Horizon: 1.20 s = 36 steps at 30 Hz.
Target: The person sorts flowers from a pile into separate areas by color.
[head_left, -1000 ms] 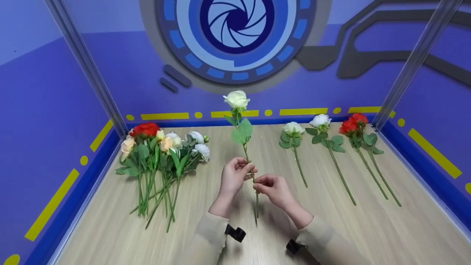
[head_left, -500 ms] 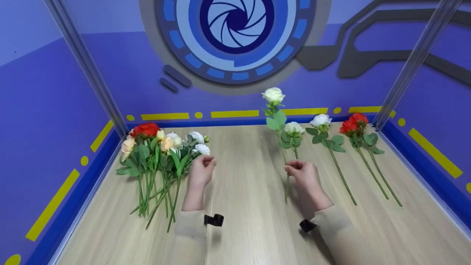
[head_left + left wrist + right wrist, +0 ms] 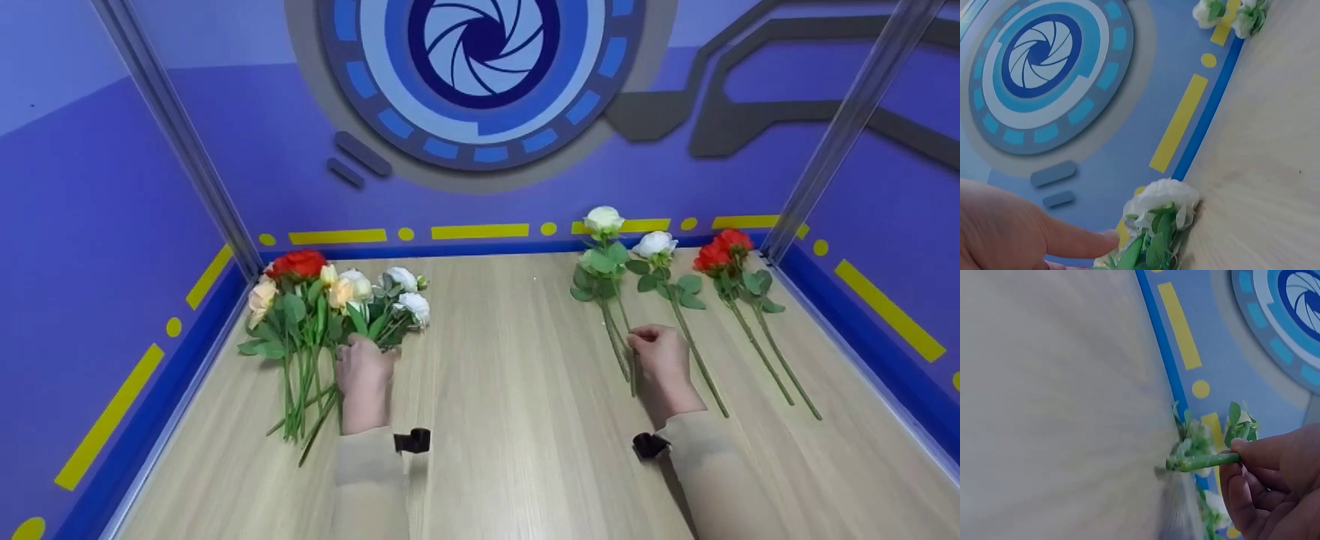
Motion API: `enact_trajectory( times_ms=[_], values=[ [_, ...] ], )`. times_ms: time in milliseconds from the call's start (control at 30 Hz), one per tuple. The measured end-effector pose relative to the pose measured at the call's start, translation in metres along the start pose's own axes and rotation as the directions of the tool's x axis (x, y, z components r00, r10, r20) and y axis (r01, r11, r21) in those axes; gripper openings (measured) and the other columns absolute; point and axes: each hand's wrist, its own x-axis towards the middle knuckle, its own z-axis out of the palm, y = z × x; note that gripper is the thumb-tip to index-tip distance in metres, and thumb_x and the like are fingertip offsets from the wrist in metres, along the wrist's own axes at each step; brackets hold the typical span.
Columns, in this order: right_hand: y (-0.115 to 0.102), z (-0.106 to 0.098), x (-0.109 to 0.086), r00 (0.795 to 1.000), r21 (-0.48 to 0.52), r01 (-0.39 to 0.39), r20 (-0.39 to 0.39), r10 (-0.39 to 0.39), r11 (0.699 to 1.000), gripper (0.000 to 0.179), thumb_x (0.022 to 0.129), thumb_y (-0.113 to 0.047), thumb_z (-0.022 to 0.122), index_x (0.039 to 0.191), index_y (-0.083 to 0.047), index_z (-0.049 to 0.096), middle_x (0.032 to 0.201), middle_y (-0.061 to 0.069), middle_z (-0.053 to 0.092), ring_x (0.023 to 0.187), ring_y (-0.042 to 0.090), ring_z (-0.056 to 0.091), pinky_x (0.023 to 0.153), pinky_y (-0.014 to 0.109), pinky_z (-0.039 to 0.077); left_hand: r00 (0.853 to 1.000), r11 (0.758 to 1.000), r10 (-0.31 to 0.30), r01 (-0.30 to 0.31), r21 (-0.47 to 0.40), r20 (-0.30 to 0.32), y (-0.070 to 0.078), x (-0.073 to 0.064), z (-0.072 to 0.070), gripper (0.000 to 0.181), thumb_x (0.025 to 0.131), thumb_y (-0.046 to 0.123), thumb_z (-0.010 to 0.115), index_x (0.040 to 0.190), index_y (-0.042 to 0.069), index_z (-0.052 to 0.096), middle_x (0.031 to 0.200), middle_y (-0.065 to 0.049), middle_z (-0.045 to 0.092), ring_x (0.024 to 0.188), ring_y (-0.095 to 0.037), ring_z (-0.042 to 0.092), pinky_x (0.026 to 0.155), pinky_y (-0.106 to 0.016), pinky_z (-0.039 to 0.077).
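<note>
My right hand [image 3: 662,360] pinches the green stem [image 3: 1207,461] of a cream-white rose [image 3: 604,219] between thumb and fingertips. The rose's head stands up at the back, overlapping another pale rose lying below it, whose leaves [image 3: 582,291] stick out to the left. Over at the left bunch, my left hand [image 3: 365,379] reaches in among stems below white flowers [image 3: 412,307], its thumb spread to the right. In the left wrist view the straight thumb [image 3: 1081,243] points at a white flower [image 3: 1162,202], and most fingers are out of sight.
The left bunch also has a red flower [image 3: 296,264] and peach roses [image 3: 262,296], stems crossing toward the front. Right of the held rose lie a white rose [image 3: 655,244] and red roses [image 3: 724,251]. Blue-purple walls [image 3: 480,202] enclose the wooden table [image 3: 495,420].
My left hand has let go of the cream-white rose's stem and moved left to the bunch. My right hand has carried that rose to the right and lowered it over the other pale rose.
</note>
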Motion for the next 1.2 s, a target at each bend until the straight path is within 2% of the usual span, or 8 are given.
enact_trajectory(
  times_ms=[167, 333, 433, 633, 733, 933, 1033, 1200],
  values=[
    [0.011, -0.005, 0.006, 0.999, 0.032, -0.049, 0.006, 0.049, 0.998, 0.025, 0.098, -0.010, 0.067, 0.115, 0.008, 0.073, 0.106, 0.021, 0.075, 0.081, 0.011, 0.066, 0.068, 0.017, 0.050, 1.000, 1.000, -0.018, 0.018, 0.019, 0.011, -0.009, -0.001, -0.002, 0.050, 0.099, 0.011, 0.060, 0.135, -0.018, 0.041, 0.137, -0.044, 0.048, 0.128, -0.058, 0.050, 0.102, -0.066, 0.046],
    [0.023, -0.006, 0.010, 1.000, -0.078, 0.001, -0.008, -0.002, 0.997, 0.025, 0.099, -0.013, 0.067, 0.113, 0.005, 0.075, 0.110, 0.024, 0.075, 0.098, 0.033, 0.070, 0.071, 0.021, 0.049, 0.994, 0.997, -0.049, 0.042, 0.071, 0.099, -0.014, 0.000, -0.006, 0.050, 0.101, 0.007, 0.048, 0.143, -0.019, 0.035, 0.127, -0.039, 0.059, 0.118, -0.051, 0.060, 0.094, -0.062, 0.052],
    [0.028, -0.004, 0.010, 1.000, -0.121, 0.025, -0.015, -0.027, 0.992, 0.024, 0.098, -0.013, 0.067, 0.111, 0.005, 0.076, 0.109, 0.025, 0.075, 0.100, 0.039, 0.070, 0.071, 0.025, 0.051, 0.990, 0.992, -0.059, 0.043, 0.119, 0.130, -0.016, 0.003, -0.006, 0.048, 0.101, 0.004, 0.045, 0.144, -0.018, 0.038, 0.118, -0.034, 0.065, 0.102, -0.044, 0.066, 0.083, -0.052, 0.056],
    [0.029, 0.001, 0.008, 0.998, -0.181, 0.055, -0.011, -0.058, 0.982, 0.023, 0.096, -0.013, 0.069, 0.108, 0.005, 0.077, 0.108, 0.024, 0.076, 0.102, 0.042, 0.070, 0.079, 0.042, 0.057, 0.984, 0.982, -0.058, 0.026, 0.185, 0.167, -0.022, 0.007, -0.003, 0.023, 0.099, -0.002, 0.047, 0.110, -0.004, 0.067, 0.107, -0.026, 0.068, 0.084, -0.029, 0.059, 0.071, -0.041, 0.049],
    [0.029, 0.001, 0.007, 0.997, -0.217, 0.079, 0.003, -0.080, 0.973, 0.025, 0.097, -0.012, 0.068, 0.114, 0.005, 0.075, 0.112, 0.025, 0.075, 0.106, 0.044, 0.069, 0.088, 0.051, 0.056, 0.984, 0.983, -0.057, 0.027, 0.181, 0.166, -0.024, 0.008, -0.002, 0.022, 0.097, -0.005, 0.050, 0.110, -0.003, 0.067, 0.103, -0.025, 0.068, 0.081, -0.028, 0.057, 0.068, -0.039, 0.048],
    [0.027, 0.000, 0.007, 0.996, -0.235, 0.083, 0.032, -0.078, 0.969, 0.033, 0.098, -0.010, 0.065, 0.127, 0.004, 0.069, 0.115, 0.028, 0.072, 0.105, 0.043, 0.067, 0.086, 0.050, 0.054, 0.971, 0.975, -0.110, 0.064, 0.213, 0.212, -0.018, 0.011, -0.006, 0.021, 0.083, -0.007, 0.070, 0.104, -0.001, 0.068, 0.083, -0.012, 0.054, 0.068, -0.022, 0.042, 0.054, -0.031, 0.035],
    [0.027, -0.001, 0.007, 0.997, -0.238, 0.078, 0.033, -0.073, 0.968, 0.033, 0.098, -0.010, 0.065, 0.128, 0.004, 0.068, 0.113, 0.028, 0.071, 0.101, 0.040, 0.067, 0.083, 0.047, 0.054, 0.971, 0.979, -0.110, 0.070, 0.191, 0.212, -0.016, 0.010, -0.008, 0.017, 0.081, -0.008, 0.070, 0.095, 0.002, 0.066, 0.079, -0.010, 0.050, 0.065, -0.021, 0.040, 0.053, -0.031, 0.033],
    [0.027, 0.000, 0.007, 0.997, -0.242, 0.077, 0.032, -0.072, 0.967, 0.035, 0.098, -0.012, 0.066, 0.130, 0.003, 0.067, 0.111, 0.027, 0.071, 0.099, 0.038, 0.067, 0.083, 0.047, 0.053, 0.974, 0.994, -0.099, 0.087, 0.069, 0.202, -0.016, 0.005, -0.010, 0.013, 0.089, -0.008, 0.059, 0.087, 0.001, 0.068, 0.066, -0.008, 0.059, 0.055, -0.019, 0.050, 0.052, -0.030, 0.041]
  ],
)
